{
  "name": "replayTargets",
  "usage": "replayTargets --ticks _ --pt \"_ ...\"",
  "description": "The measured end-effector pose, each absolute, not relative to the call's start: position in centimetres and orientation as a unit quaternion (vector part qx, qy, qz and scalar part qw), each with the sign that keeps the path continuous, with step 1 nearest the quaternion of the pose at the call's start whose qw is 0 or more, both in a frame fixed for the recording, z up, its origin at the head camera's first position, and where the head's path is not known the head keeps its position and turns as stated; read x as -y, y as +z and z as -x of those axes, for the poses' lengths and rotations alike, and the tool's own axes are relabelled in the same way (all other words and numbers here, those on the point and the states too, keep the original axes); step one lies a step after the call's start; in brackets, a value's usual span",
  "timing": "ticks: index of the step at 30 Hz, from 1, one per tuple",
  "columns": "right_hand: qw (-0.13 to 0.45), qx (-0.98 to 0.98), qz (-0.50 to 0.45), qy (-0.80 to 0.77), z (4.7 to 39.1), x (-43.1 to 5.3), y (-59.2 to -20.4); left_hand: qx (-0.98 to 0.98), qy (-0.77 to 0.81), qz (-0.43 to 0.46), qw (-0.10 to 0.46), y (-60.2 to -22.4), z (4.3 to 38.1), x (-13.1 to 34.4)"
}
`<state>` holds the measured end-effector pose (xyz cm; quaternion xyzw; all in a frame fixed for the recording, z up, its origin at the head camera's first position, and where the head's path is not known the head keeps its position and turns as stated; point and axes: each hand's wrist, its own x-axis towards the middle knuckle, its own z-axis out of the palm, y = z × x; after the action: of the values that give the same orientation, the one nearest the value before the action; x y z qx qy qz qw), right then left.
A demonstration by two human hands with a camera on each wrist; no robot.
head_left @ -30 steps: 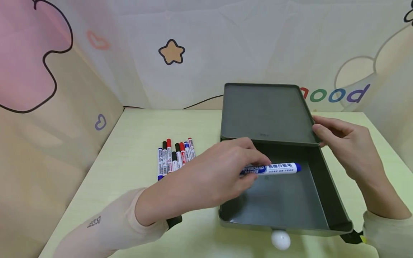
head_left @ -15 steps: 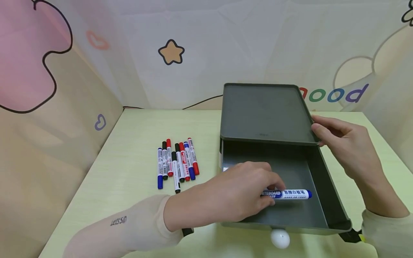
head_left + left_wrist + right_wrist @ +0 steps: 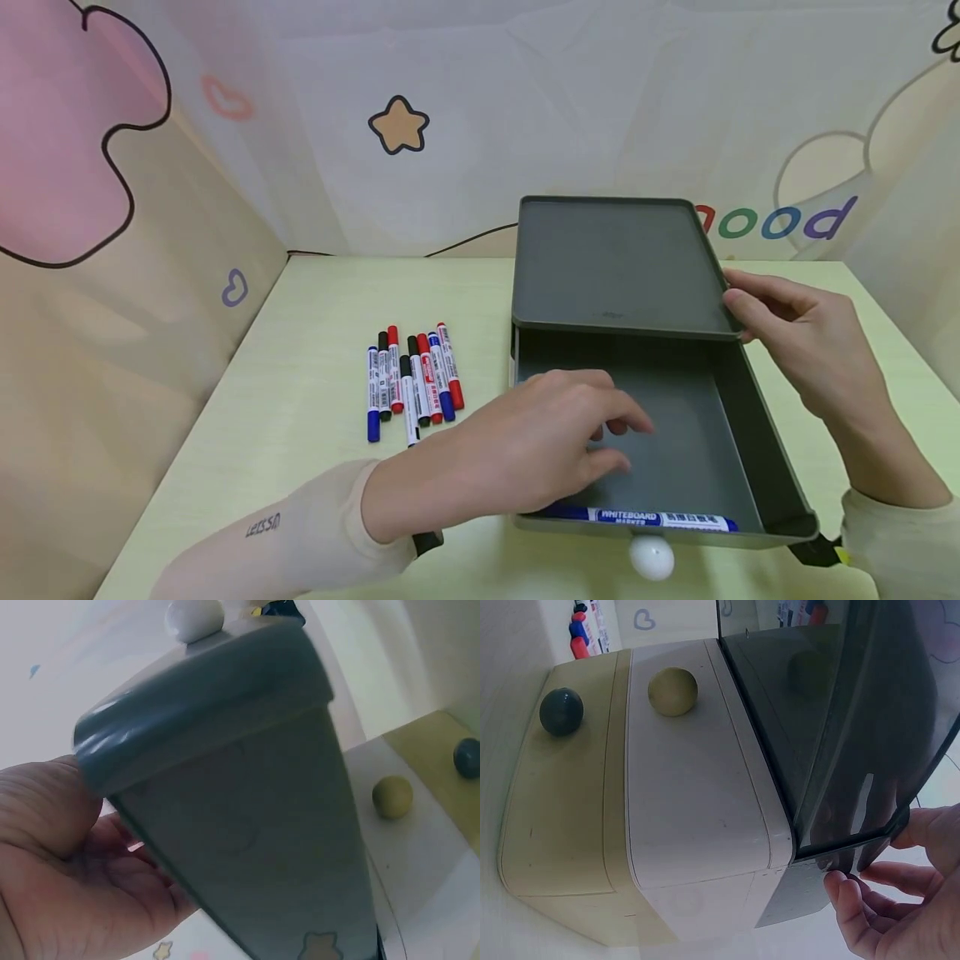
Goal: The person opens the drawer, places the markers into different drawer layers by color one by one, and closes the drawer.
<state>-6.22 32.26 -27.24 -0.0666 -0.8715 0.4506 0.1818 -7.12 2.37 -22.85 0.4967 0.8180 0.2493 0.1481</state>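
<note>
A stacked mini drawer unit has its top dark grey-green drawer (image 3: 652, 450) pulled out, below a tray-like top (image 3: 622, 258) of the same colour. Along the drawer's front wall inside lies a blue whiteboard marker (image 3: 637, 517). My left hand (image 3: 532, 442) hovers over the drawer, thumb and fingers apart, holding nothing. In the left wrist view, that hand (image 3: 67, 862) shows partly behind the drawer's side. My right hand (image 3: 821, 350) grips the right edge of the top near its front corner; the right wrist view shows its thumb and fingers around that corner.
Several whiteboard markers (image 3: 416, 375) in blue, black and red lie side by side on the table (image 3: 330, 317), left of the unit. A white knob (image 3: 652, 557) sticks out from the drawer front. White (image 3: 697, 772) and yellow (image 3: 570, 795) drawers with round knobs sit underneath. Printed cloth hangs behind.
My left hand carried the blue marker forward and down into the drawer, then let go; the marker now lies against the front wall. My right hand stayed on the unit's top.
</note>
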Motion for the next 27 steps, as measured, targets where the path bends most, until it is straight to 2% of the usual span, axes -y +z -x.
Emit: replayTargets --ticks 14,27 --pt "0.183 0.870 0.068 0.453 6.3 -32.3 -27.3 -0.834 0.365 -0.414 0.008 -22.8 8.6 2.8" --pt "0.185 0.868 0.060 0.457 6.3 -32.3 -27.5 -0.902 0.309 -0.291 -0.084 -24.1 11.5 7.0"
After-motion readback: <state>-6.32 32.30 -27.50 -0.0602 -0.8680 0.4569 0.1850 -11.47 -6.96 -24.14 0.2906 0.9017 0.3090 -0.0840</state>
